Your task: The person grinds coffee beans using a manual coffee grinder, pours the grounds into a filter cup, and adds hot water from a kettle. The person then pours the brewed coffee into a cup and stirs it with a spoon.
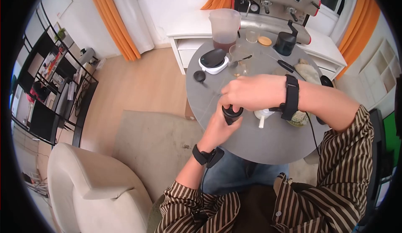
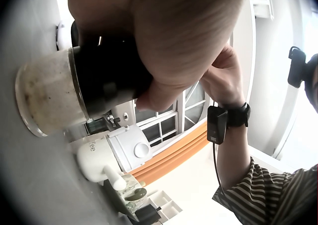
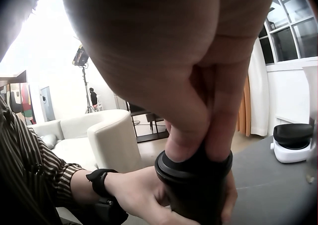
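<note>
In the head view my left hand (image 1: 214, 131) grips a black cylinder (image 1: 231, 115) near the table's front left. The left wrist view shows its lower part as a cloudy glass jar (image 2: 49, 92) with stained walls, close over the grey tabletop. My right hand (image 1: 256, 92) reaches down from above, fingertips pinching at the cylinder's top. Seen from the right wrist, those fingers meet over the ringed black top (image 3: 196, 168), and they hide its centre. Beside the right forearm stands a white pot (image 2: 94, 158) with lettering and a stubby handle.
Behind the hands are a white scale (image 1: 217, 68) bearing a black dish, a small black round piece (image 1: 199, 76), a plastic pitcher (image 1: 225, 25), and a crank-topped black canister (image 1: 285, 43). A patterned bowl (image 1: 297, 119) sits right. An espresso machine (image 1: 276, 2) stands at the back.
</note>
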The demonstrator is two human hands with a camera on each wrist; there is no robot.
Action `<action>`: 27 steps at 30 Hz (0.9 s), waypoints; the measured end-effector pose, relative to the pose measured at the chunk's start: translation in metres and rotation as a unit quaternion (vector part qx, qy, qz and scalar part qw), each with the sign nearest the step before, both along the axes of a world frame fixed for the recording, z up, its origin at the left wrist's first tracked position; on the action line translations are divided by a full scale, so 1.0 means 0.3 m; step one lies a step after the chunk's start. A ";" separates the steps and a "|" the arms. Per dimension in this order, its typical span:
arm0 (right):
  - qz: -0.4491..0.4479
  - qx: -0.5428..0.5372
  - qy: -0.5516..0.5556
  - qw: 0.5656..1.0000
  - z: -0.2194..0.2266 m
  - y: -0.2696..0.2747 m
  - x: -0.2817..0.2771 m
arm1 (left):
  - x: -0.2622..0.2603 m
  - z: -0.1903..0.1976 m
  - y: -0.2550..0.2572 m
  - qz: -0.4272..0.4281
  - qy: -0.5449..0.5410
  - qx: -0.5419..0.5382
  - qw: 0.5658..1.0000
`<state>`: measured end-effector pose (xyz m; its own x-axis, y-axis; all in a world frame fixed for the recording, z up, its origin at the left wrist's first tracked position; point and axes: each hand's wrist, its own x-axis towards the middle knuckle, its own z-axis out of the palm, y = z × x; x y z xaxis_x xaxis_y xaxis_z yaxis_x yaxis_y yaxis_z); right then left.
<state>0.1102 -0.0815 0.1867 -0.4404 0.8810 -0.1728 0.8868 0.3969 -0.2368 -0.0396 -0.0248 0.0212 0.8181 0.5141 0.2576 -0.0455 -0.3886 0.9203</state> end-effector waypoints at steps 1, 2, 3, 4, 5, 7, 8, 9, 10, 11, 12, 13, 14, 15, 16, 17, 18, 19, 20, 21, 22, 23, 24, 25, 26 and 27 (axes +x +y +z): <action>-0.011 -0.009 -0.014 1.000 0.003 0.004 -0.001 | 0.000 0.002 0.002 0.000 0.003 -0.003 1.000; -0.023 -0.019 -0.027 0.999 0.003 0.009 -0.002 | 0.000 0.005 0.003 -0.006 -0.001 -0.018 1.000; -0.023 -0.024 -0.025 0.999 -0.002 0.014 -0.002 | 0.001 0.002 0.001 -0.012 -0.006 -0.033 0.999; -0.035 -0.031 -0.034 0.998 -0.003 0.019 -0.001 | 0.005 -0.005 0.002 -0.014 -0.005 -0.036 0.999; -0.046 -0.037 -0.045 0.997 0.001 0.026 -0.002 | 0.011 -0.016 0.005 -0.006 -0.023 -0.014 1.000; -0.075 -0.066 -0.039 0.994 0.020 0.035 -0.014 | 0.008 -0.019 0.001 0.002 -0.041 0.004 0.999; -0.102 -0.092 -0.033 0.990 0.027 0.039 -0.016 | 0.006 -0.015 0.000 -0.004 -0.020 -0.022 1.000; -0.102 -0.093 -0.033 0.990 0.028 0.042 -0.017 | 0.002 -0.012 0.001 -0.009 0.002 -0.046 0.999; -0.125 -0.094 -0.007 0.988 0.030 0.043 -0.016 | 0.001 -0.007 0.002 -0.009 0.002 -0.046 0.999; -0.149 -0.094 0.019 0.984 0.034 0.045 -0.015 | 0.000 -0.002 0.002 -0.007 0.005 -0.045 0.999; -0.151 -0.094 0.020 0.984 0.027 0.051 -0.009 | -0.001 0.002 -0.001 -0.005 0.010 -0.045 0.999; -0.137 -0.088 0.010 0.987 0.024 0.064 -0.007 | -0.001 0.007 -0.003 -0.007 0.010 -0.044 0.999; -0.123 -0.081 -0.001 0.989 0.022 0.077 -0.005 | -0.001 0.004 -0.001 -0.011 0.008 -0.044 0.999; -0.142 -0.103 -0.011 0.984 0.020 0.088 -0.006 | -0.001 0.004 0.000 -0.015 0.005 -0.043 0.999; -0.144 -0.099 -0.010 0.985 0.021 0.100 -0.003 | 0.001 0.007 0.001 -0.017 0.006 -0.039 0.999; -0.132 -0.105 -0.012 0.986 0.018 0.108 0.001 | -0.002 0.012 0.000 -0.013 0.010 -0.030 0.999; -0.119 -0.110 -0.016 0.987 0.016 0.114 0.002 | -0.003 0.017 0.000 -0.008 0.013 -0.020 1.000; -0.121 -0.107 -0.017 0.987 0.015 0.116 -0.002 | -0.004 0.021 0.000 -0.009 0.012 -0.017 1.000; -0.132 -0.107 -0.026 0.985 0.014 0.116 -0.007 | -0.006 0.021 -0.001 -0.010 0.017 -0.021 1.000; -0.143 -0.107 -0.035 0.983 0.014 0.116 -0.010 | -0.006 0.020 0.001 -0.010 0.022 -0.026 0.999; -0.143 -0.105 -0.037 0.983 0.015 0.114 -0.010 | -0.004 0.017 0.003 -0.010 0.019 -0.023 0.999; -0.143 -0.092 -0.040 0.985 0.012 0.111 -0.008 | -0.002 0.010 0.007 -0.010 0.018 -0.023 1.000; -0.143 -0.080 -0.043 0.986 0.010 0.109 -0.006 | 0.000 0.007 0.007 -0.010 0.018 -0.024 1.000; -0.143 -0.081 -0.043 0.985 0.011 0.108 -0.005 | 0.003 0.007 0.006 -0.010 0.019 -0.024 0.999; -0.157 -0.088 -0.047 0.983 0.013 0.108 -0.001 | 0.008 0.008 0.006 -0.005 0.002 0.003 1.000; -0.172 -0.097 -0.051 0.979 0.019 0.101 -0.008 | 0.001 0.013 0.001 -0.001 -0.016 0.028 0.999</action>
